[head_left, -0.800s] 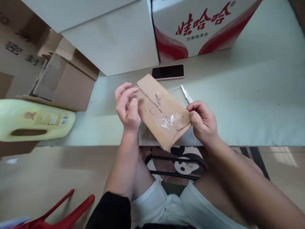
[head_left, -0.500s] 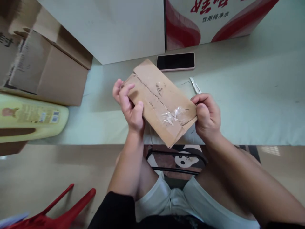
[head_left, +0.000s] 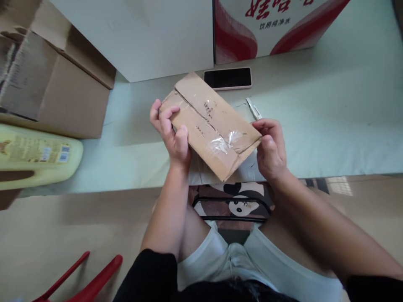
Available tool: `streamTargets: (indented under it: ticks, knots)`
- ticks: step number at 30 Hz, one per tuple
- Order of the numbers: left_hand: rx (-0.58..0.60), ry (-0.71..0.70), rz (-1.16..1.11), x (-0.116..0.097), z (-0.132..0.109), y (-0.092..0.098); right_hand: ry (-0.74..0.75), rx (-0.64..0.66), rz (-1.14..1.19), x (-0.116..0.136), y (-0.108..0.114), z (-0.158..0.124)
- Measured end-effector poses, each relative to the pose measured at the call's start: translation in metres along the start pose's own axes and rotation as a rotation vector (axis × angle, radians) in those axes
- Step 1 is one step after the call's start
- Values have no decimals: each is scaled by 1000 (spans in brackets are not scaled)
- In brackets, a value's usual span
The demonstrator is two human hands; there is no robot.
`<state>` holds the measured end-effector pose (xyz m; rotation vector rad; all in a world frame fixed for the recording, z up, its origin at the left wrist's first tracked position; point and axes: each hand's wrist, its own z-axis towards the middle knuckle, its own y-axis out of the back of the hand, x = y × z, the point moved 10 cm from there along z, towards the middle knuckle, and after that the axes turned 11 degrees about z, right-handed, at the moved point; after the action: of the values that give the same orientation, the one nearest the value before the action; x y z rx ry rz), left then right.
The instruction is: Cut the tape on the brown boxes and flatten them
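A small, flat cardboard box (head_left: 201, 121) is tilted above the table's front edge. A seam runs along its upper face, and crumpled clear tape shines near the lower right end. My left hand (head_left: 173, 134) grips the box's left end, thumb and fingers bent over the edge. At the opposite end, my right hand (head_left: 271, 147) is closed, its thumb and forefinger pinching the right corner. Just behind that hand is a utility knife (head_left: 252, 108), which appears to lie on the table, its lower end partly hidden by the fingers.
A phone (head_left: 228, 78) lies behind the box on the cloth-covered table (head_left: 340, 117). Beyond stand a white box (head_left: 141, 37) and a red-and-white carton (head_left: 270, 33). To the left are a brown carton (head_left: 69, 88) and a yellow jug (head_left: 59, 155). A red plastic piece (head_left: 100, 279) is lower left.
The whole view has shifted slightly. The box's near corner has risen a little, and my right fingers sit closer on its right corner. My left hand keeps its grip.
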<state>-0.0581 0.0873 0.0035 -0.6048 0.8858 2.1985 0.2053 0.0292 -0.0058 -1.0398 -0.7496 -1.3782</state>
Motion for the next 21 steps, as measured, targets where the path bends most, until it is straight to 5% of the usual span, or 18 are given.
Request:
streamTargets:
  ticks: [9,15,21]
  knots:
    - [-41,-56,32,-5,1,-2,22,146,-68,2,-7,-12]
    - [-14,-45,43,-4,7,-2,244,203,-349,24,-17,-16]
    - [-17,-34,60,-1,14,-3,285,235,-367,31,-25,-10]
